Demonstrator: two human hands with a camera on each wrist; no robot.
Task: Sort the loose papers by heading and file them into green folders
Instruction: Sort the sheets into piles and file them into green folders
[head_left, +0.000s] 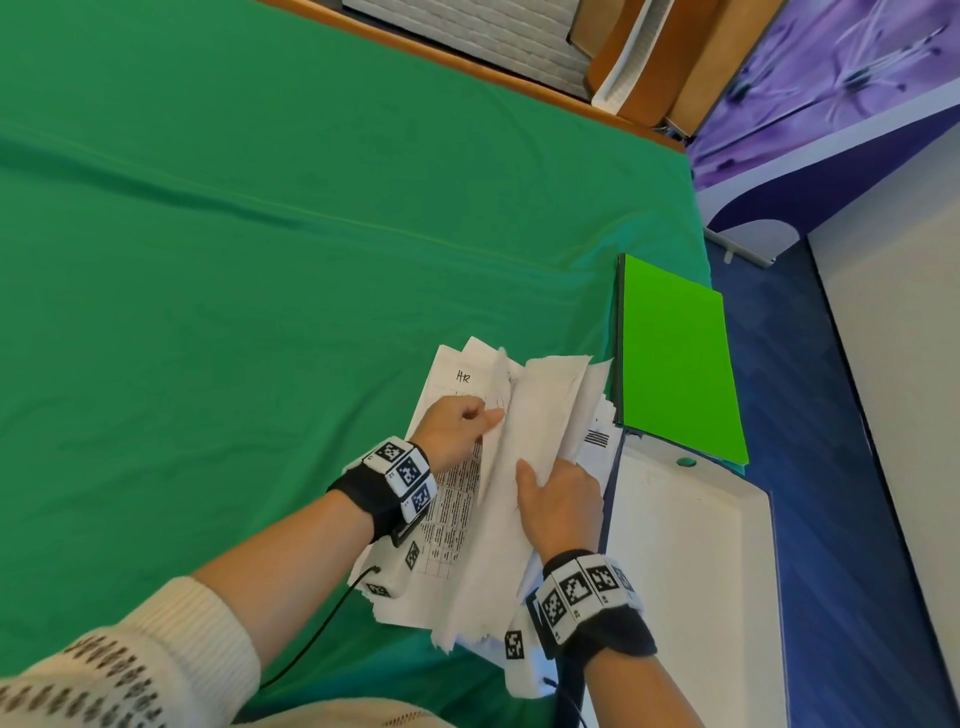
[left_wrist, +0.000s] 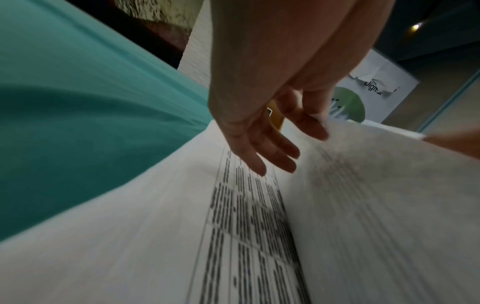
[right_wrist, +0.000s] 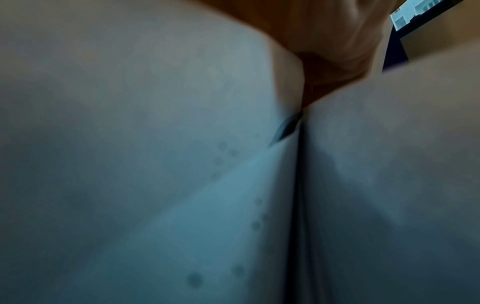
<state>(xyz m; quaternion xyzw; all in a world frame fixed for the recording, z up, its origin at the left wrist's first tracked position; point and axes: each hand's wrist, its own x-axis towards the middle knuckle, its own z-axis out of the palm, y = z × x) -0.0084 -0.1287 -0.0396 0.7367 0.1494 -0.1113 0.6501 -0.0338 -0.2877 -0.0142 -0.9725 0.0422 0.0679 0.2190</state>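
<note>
Lower centre of head view, on the green table (head_left: 234, 260): my left hand (head_left: 452, 426), fingers straight, pins the "HR" sheet (head_left: 457, 395). My right hand (head_left: 563, 501) grips the lifted papers (head_left: 535, 415) — peel slowly, read each heading. Green folders (head_left: 675, 358) wait right — clear.

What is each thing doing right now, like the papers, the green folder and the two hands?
Loose papers: messy pile on the green cloth, some sheets lifted up.
Top sheet marked "HR": lying flat, heading showing.
Green folder: closed, flat, beside the pile.
Left hand: resting on the printed sheet, thumb against the lifted sheets.
Right hand: holding up the lifted sheets.
Green cloth: spread out, a bit wrinkled.
</note>
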